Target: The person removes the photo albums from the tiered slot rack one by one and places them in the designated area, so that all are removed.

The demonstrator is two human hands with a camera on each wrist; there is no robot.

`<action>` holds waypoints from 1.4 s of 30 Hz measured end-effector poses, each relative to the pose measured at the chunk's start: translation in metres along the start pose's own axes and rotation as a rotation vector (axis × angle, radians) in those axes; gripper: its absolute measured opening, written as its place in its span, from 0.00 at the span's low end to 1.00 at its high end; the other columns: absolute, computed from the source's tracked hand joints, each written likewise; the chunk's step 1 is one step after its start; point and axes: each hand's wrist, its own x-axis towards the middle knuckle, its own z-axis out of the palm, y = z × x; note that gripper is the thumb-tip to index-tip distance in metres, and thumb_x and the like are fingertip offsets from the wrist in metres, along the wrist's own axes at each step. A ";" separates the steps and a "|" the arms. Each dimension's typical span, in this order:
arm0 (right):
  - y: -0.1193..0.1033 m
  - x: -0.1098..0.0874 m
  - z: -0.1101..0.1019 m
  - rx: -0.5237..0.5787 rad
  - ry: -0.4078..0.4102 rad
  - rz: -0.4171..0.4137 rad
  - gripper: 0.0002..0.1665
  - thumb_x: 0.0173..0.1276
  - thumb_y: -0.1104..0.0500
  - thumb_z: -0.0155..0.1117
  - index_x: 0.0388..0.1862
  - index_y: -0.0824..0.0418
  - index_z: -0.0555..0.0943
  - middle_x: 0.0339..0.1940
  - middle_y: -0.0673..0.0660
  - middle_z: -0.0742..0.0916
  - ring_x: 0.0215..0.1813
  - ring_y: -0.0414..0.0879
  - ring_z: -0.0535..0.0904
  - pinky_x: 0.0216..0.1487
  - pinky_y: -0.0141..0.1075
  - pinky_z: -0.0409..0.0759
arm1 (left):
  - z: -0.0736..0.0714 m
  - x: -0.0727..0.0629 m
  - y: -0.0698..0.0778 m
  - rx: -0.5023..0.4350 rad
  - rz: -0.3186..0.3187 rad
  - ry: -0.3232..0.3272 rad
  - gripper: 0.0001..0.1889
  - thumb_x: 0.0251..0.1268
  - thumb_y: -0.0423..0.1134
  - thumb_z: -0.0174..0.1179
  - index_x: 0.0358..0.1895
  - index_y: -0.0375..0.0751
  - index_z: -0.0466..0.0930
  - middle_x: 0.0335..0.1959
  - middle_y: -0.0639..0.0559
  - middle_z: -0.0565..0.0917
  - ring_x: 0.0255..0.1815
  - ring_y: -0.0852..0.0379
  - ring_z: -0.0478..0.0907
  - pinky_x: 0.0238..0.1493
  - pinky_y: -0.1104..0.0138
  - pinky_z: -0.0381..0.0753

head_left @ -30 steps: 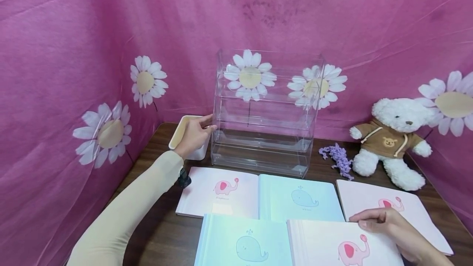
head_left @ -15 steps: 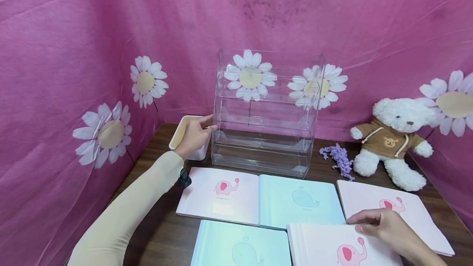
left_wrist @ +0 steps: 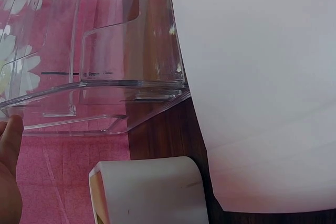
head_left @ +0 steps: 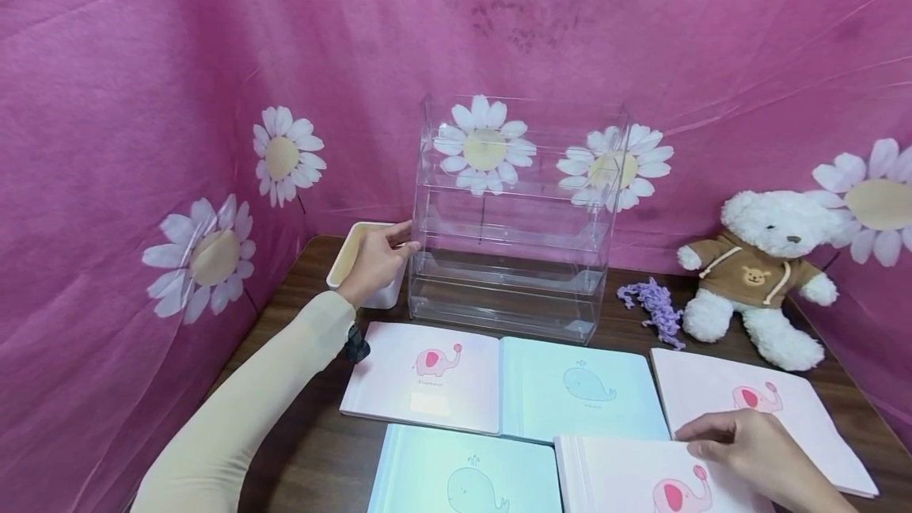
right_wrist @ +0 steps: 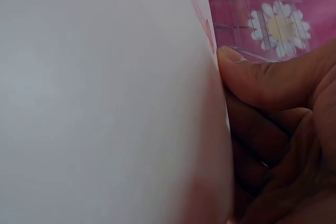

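Observation:
My right hand (head_left: 755, 454) pinches the upper right edge of a pale pink elephant book (head_left: 613, 473); in the right wrist view the thumb (right_wrist: 257, 80) lies along the edge, with curled fingers beside it. My left hand (head_left: 378, 264) reaches over a white bin (head_left: 385, 295), its fingers extended to the left side of the clear acrylic book rack (head_left: 506, 260). The left wrist view shows a fingertip right at the rack's edge. Left of the held book lies a blue whale book (head_left: 427, 465), partly cut off by the frame.
Behind these lie another pink elephant book (head_left: 456, 398), a blue whale book (head_left: 541, 394) and a third pink one (head_left: 826, 434). A white teddy bear (head_left: 755, 275) and a purple yarn-like bundle (head_left: 655, 307) sit right of the rack. Pink floral cloth (head_left: 342, 62) hangs around the table.
The held pink book and the blue book beside it have shifted a little toward me, away from the back row. My right hand came slightly nearer with it; the left stayed at the rack.

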 end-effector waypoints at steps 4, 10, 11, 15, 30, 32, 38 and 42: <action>-0.004 -0.001 -0.001 -0.011 -0.006 -0.012 0.10 0.54 0.55 0.80 0.30 0.37 0.90 0.33 0.40 0.92 0.39 0.20 0.78 0.37 0.27 0.76 | 0.000 -0.002 0.001 -0.005 0.001 -0.004 0.27 0.71 0.37 0.63 0.73 0.43 0.72 0.63 0.43 0.83 0.62 0.48 0.83 0.63 0.57 0.81; -0.007 0.001 -0.005 0.007 -0.051 0.018 0.11 0.56 0.51 0.78 0.38 0.37 0.90 0.39 0.40 0.92 0.45 0.20 0.79 0.43 0.25 0.77 | 0.002 -0.003 0.002 -0.015 0.008 0.018 0.27 0.71 0.36 0.63 0.72 0.43 0.73 0.63 0.43 0.84 0.62 0.48 0.83 0.63 0.57 0.81; -0.007 0.001 -0.006 0.041 -0.052 0.021 0.11 0.58 0.51 0.77 0.41 0.40 0.90 0.40 0.40 0.92 0.45 0.22 0.80 0.43 0.24 0.77 | 0.002 -0.003 0.001 -0.018 0.015 0.022 0.26 0.71 0.35 0.63 0.71 0.42 0.73 0.63 0.42 0.84 0.62 0.48 0.83 0.63 0.57 0.81; -0.007 0.002 -0.009 0.233 -0.007 0.022 0.13 0.67 0.54 0.71 0.49 0.53 0.88 0.43 0.42 0.92 0.46 0.24 0.83 0.41 0.20 0.76 | 0.002 -0.003 0.000 -0.045 0.024 0.030 0.26 0.71 0.34 0.63 0.70 0.39 0.74 0.63 0.41 0.84 0.62 0.48 0.83 0.63 0.58 0.81; 0.003 0.030 -0.032 1.139 0.143 -0.319 0.21 0.77 0.77 0.40 0.54 0.67 0.81 0.43 0.52 0.91 0.46 0.41 0.88 0.50 0.26 0.81 | 0.001 -0.009 -0.004 -0.051 0.013 0.057 0.23 0.72 0.39 0.64 0.67 0.38 0.78 0.61 0.42 0.85 0.63 0.48 0.82 0.64 0.57 0.81; 0.003 0.038 -0.038 1.178 0.164 -0.331 0.23 0.77 0.77 0.40 0.53 0.65 0.82 0.43 0.52 0.91 0.45 0.41 0.87 0.49 0.26 0.80 | 0.000 -0.010 -0.004 -0.048 0.016 0.063 0.22 0.71 0.40 0.64 0.65 0.38 0.79 0.60 0.42 0.85 0.63 0.48 0.82 0.65 0.56 0.81; 0.002 0.059 -0.055 1.240 0.248 -0.353 0.21 0.77 0.76 0.41 0.51 0.67 0.82 0.41 0.53 0.89 0.43 0.42 0.86 0.45 0.28 0.84 | -0.004 -0.013 -0.005 -0.046 0.021 0.046 0.22 0.71 0.44 0.65 0.64 0.39 0.80 0.60 0.42 0.85 0.62 0.46 0.82 0.64 0.55 0.81; 0.003 0.070 -0.065 1.248 0.272 -0.346 0.18 0.77 0.75 0.44 0.53 0.68 0.81 0.41 0.54 0.89 0.43 0.42 0.85 0.45 0.28 0.84 | -0.008 -0.014 -0.008 -0.017 0.046 0.026 0.24 0.71 0.45 0.64 0.65 0.39 0.79 0.58 0.41 0.85 0.59 0.45 0.84 0.62 0.54 0.83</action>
